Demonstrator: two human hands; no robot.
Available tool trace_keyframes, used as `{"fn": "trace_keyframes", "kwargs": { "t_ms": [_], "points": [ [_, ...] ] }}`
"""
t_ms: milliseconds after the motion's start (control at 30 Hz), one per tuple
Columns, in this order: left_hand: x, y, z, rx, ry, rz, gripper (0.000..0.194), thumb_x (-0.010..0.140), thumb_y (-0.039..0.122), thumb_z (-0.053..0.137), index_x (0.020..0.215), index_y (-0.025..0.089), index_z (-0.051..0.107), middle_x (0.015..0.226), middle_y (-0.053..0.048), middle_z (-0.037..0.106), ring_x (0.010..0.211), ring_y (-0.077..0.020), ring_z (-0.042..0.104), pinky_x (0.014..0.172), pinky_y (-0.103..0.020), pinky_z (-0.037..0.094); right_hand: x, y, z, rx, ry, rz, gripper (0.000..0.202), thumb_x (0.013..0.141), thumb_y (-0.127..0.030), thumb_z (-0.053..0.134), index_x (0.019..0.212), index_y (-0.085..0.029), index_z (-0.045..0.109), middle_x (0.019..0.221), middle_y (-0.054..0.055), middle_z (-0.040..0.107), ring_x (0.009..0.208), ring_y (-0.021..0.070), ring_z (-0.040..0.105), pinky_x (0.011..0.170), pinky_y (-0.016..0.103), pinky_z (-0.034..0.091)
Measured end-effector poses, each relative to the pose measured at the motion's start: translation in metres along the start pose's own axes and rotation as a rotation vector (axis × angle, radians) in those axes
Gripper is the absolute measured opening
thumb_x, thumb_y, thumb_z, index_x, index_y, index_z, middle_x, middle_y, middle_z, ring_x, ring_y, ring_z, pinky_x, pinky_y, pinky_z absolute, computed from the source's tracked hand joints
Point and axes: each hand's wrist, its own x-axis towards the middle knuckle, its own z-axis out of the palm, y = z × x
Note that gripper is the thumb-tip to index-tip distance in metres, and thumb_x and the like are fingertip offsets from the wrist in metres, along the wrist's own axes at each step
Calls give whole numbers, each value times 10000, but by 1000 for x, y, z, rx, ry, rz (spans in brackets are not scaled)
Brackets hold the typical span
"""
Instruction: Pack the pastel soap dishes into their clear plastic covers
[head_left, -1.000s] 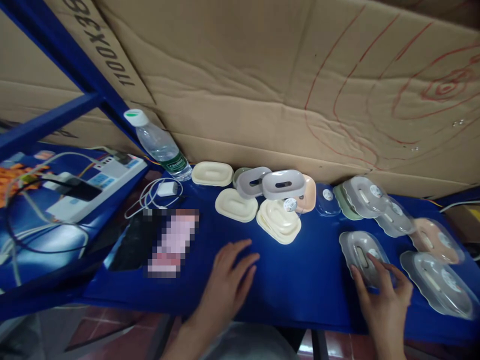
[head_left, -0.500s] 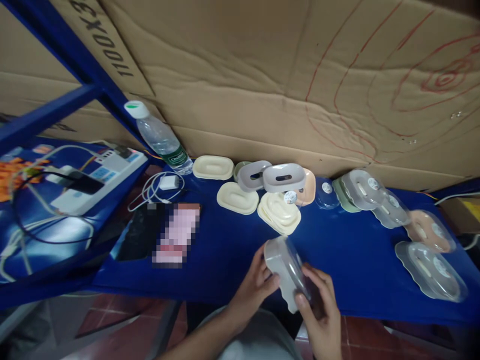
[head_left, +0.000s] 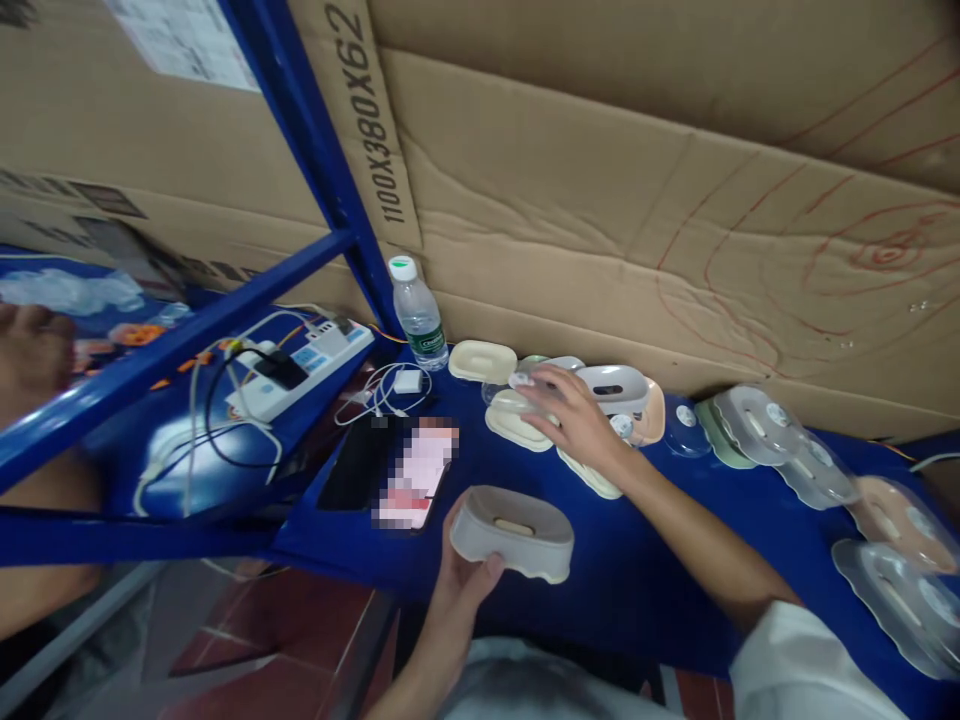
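My left hand (head_left: 461,575) grips a grey soap dish (head_left: 517,525) with a wavy rim at the near edge of the table; a cream piece shows in the slot on its top. Reaching out over the dish parts at the back, my right hand (head_left: 566,415) has its fingers closed on a clear lid (head_left: 499,395) with a round sticker. The lid is above a cream oval tray (head_left: 517,425), and I cannot tell whether they touch. Another cream tray (head_left: 484,360), a grey dish part (head_left: 619,388) and a peach one (head_left: 652,415) lie around that hand.
Lidded dishes (head_left: 757,425) in several colours line the right side. A water bottle (head_left: 420,320), a white charger (head_left: 407,381) and a phone (head_left: 416,475) are on the left. Beyond the blue frame (head_left: 300,265) are a power strip (head_left: 322,350) and another person's hand (head_left: 34,360).
The clear lid has come off the grey dish and moved forward and left with my right hand. My left hand has turned the dish and shifted left. The view has swung left.
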Motion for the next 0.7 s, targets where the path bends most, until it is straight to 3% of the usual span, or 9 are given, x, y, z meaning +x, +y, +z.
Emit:
{"fn": "trace_keyframes", "kwargs": {
  "t_ms": [100, 200, 300, 367, 400, 467, 533, 600, 700],
  "points": [
    [-5, 7, -3, 57, -32, 35, 973, 850, 578, 839, 1649, 364, 326, 1539, -122, 608, 1361, -322, 646, 1157, -479, 524, 48, 24, 21, -70, -67, -25, 346, 1053, -397, 642, 1322, -203, 738, 1476, 136, 650, 1477, 285, 530, 1288, 529, 364],
    [-4, 20, -11, 97, 9, 93, 957, 858, 556, 843, 1640, 390, 316, 1603, -101, 555, 1414, -301, 608, 1180, -429, 506, 59, 25, 28, -47, -43, 4, 525, 1118, -460, 416, 1342, -89, 713, 1484, 151, 637, 1529, 298, 471, 1318, 556, 234],
    [8, 32, -22, 117, 120, 184, 1009, 862, 529, 846, 1665, 380, 253, 1652, -106, 504, 1471, -309, 558, 1192, -413, 497, 32, -1, 22, -8, 20, 44, 601, 1140, -444, 288, 1419, -51, 647, 1539, 173, 587, 1587, 297, 386, 1319, 544, 233],
    [19, 37, -30, 135, 151, 198, 1044, 847, 507, 862, 1676, 363, 245, 1662, -116, 492, 1486, -324, 543, 1193, -416, 496, 1, -28, 14, 68, 5, 29, 484, 1137, -429, 407, 1438, -130, 640, 1529, 144, 615, 1552, 251, 451, 1291, 458, 360],
    [24, 37, -32, 145, 143, 190, 1056, 834, 491, 876, 1677, 358, 255, 1671, -118, 482, 1492, -331, 536, 1198, -419, 491, -15, -42, 9, 171, -71, -16, 447, 1116, -434, 496, 1452, -174, 631, 1513, 127, 637, 1522, 237, 494, 1272, 425, 406],
    [30, 35, -34, 169, 65, 161, 1059, 816, 472, 893, 1676, 347, 289, 1695, -125, 452, 1509, -351, 516, 1210, -434, 479, -44, -67, -1, 335, -236, -87, 495, 1043, -469, 654, 1462, -209, 614, 1447, 117, 688, 1438, 240, 579, 1222, 406, 474],
    [33, 30, -32, 199, -63, 122, 1053, 808, 462, 900, 1676, 328, 319, 1703, -137, 439, 1532, -376, 481, 1225, -461, 463, -68, -83, -11, 428, -308, -32, 449, 1015, -431, 710, 1405, -220, 640, 1357, 104, 735, 1339, 234, 649, 1163, 388, 520],
    [33, 25, -27, 223, -166, 82, 1035, 809, 457, 899, 1672, 304, 348, 1697, -152, 446, 1557, -395, 441, 1246, -485, 435, -84, -87, -19, 476, -297, 72, 337, 1035, -370, 684, 1339, -226, 667, 1291, 90, 758, 1269, 224, 686, 1108, 367, 549],
    [34, 17, -19, 211, -215, 45, 993, 830, 484, 876, 1663, 288, 373, 1694, -158, 449, 1575, -401, 410, 1262, -495, 409, -96, -79, -31, 490, -202, 183, 190, 1074, -296, 598, 1224, -233, 697, 1218, 79, 771, 1161, 206, 725, 993, 331, 588]
  ]
}}
